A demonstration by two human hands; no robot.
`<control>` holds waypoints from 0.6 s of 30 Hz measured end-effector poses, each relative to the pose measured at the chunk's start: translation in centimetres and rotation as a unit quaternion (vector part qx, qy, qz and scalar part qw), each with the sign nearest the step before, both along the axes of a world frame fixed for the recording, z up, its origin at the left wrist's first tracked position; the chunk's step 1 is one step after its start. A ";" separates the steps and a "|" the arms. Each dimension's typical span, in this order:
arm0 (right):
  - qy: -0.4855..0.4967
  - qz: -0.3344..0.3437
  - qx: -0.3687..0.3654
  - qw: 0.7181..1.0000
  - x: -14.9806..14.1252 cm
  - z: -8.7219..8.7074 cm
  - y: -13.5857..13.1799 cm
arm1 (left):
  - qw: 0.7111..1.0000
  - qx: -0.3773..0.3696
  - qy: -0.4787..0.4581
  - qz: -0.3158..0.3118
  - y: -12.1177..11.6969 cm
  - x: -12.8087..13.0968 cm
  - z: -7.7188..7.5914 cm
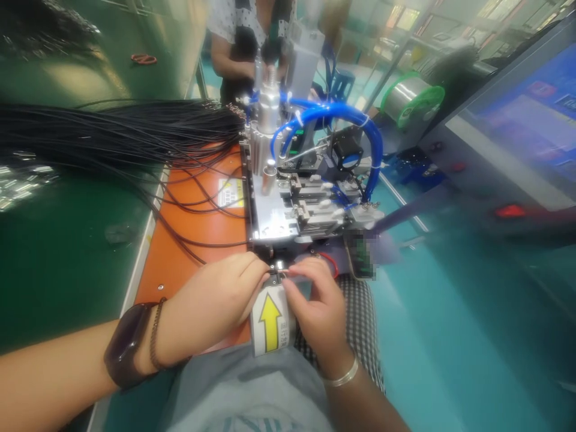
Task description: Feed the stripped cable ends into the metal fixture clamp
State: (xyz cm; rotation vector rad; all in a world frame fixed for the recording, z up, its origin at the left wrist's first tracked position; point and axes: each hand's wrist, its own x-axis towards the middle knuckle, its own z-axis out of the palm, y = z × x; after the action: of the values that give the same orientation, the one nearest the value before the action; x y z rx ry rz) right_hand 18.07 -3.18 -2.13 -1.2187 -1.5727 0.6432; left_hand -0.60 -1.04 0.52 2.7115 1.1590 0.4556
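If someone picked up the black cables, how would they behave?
The cables would probably flex and sag, since several curve loosely across the orange surface. They may snag one another, as many overlap. Lifted together, they could feel heavy, given their number.

The person's left forearm (58, 373) angles inward; the left hand (225, 288) is back-up, fingers (255, 267) bunched. The right hand (324, 303) is curled, thumb (296, 298) and index finger (306, 267) nearly meeting. Fingertips of both hands face each other, close together.
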 end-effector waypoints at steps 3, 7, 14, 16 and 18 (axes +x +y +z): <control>-0.015 -0.007 0.040 0.999 0.0 0.1 -0.3 | 0.999 0.017 -0.027 0.012 0.2 0.3 0.1; -0.067 0.020 0.057 0.996 -0.2 0.2 -0.5 | 0.998 0.003 -0.050 0.045 0.3 0.4 0.5; -0.014 -0.037 -0.041 0.998 -0.7 0.6 0.0 | 0.998 0.005 -0.057 0.033 0.2 0.4 0.7; -0.020 -0.015 -0.033 0.999 -0.9 0.8 -0.1 | 0.998 0.013 -0.058 0.027 0.2 0.4 0.7; -0.033 0.007 -0.022 0.999 -1.1 0.9 -0.1 | 0.998 0.025 -0.050 0.024 0.1 0.4 0.5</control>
State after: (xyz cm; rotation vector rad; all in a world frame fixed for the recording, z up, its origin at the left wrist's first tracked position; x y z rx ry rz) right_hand 16.99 -3.29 -1.23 -1.2751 -1.6300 0.6552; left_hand -0.24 -0.92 1.05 2.6727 1.2050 0.6281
